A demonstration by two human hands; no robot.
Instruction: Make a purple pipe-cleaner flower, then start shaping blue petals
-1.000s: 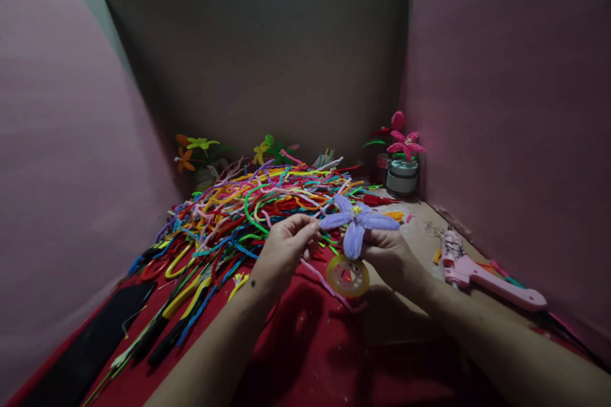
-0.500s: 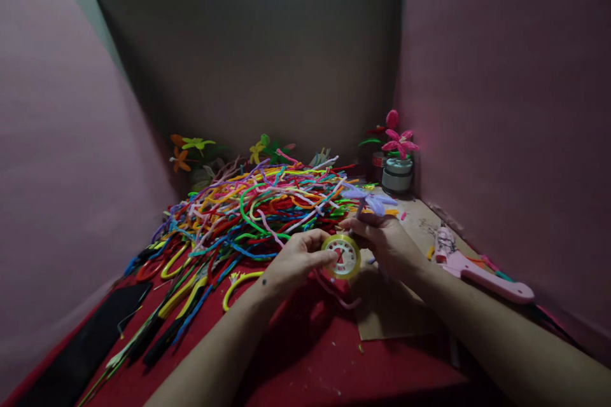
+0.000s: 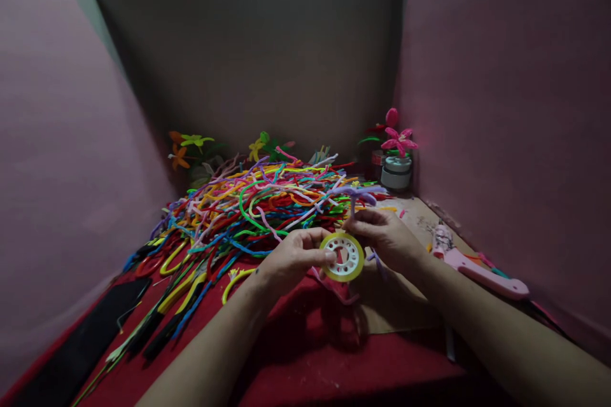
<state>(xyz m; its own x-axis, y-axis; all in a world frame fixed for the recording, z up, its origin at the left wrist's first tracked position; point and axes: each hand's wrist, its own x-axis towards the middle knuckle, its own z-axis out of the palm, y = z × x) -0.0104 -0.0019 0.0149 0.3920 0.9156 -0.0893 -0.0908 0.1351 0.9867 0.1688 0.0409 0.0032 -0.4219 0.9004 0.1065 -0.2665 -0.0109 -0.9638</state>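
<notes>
My left hand grips a roll of yellow-edged tape with a white spoked core, thumb on its face. Close beside it, my right hand pinches the stem of a purple pipe-cleaner flower. The flower stands upright above my fingers, its petals spread and its centre yellow. A lower end of purple pipe cleaner hangs out below my right hand. Whether a strip of tape joins the roll to the stem is hard to make out.
A large heap of coloured pipe cleaners lies behind my hands. Yellow-handled pliers and a black phone-like slab are at the left. A pink glue gun lies right, near cardboard. A potted pink flower stands at the back.
The purple flower has turned in my right hand, so its petals now show more edge-on and sit slightly further left. The tape roll has shifted a little, its core facing me more.
</notes>
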